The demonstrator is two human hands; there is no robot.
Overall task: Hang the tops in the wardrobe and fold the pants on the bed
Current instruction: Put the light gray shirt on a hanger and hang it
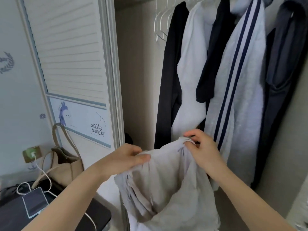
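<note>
I hold a light grey garment [166, 184] up in front of the open wardrobe [138, 72]. My left hand [126, 157] grips its upper left edge, thumb on top of the cloth. At the upper right edge, my right hand [203, 149] pinches a bunched fold. The rest of the cloth hangs down between my forearms. Behind it on the rail hang a black top [171, 69], a white top [191, 77], a grey top with navy stripes [240, 90] and a dark grey top [286, 55]. Several empty white hangers [162, 20] hang at the rail's left end.
The wardrobe's louvred sliding door [70, 52] stands to the left. A beige tote bag [65, 165] leans below it. A phone [35, 201] on a white charging cable lies on a dark surface [93, 212] at the lower left.
</note>
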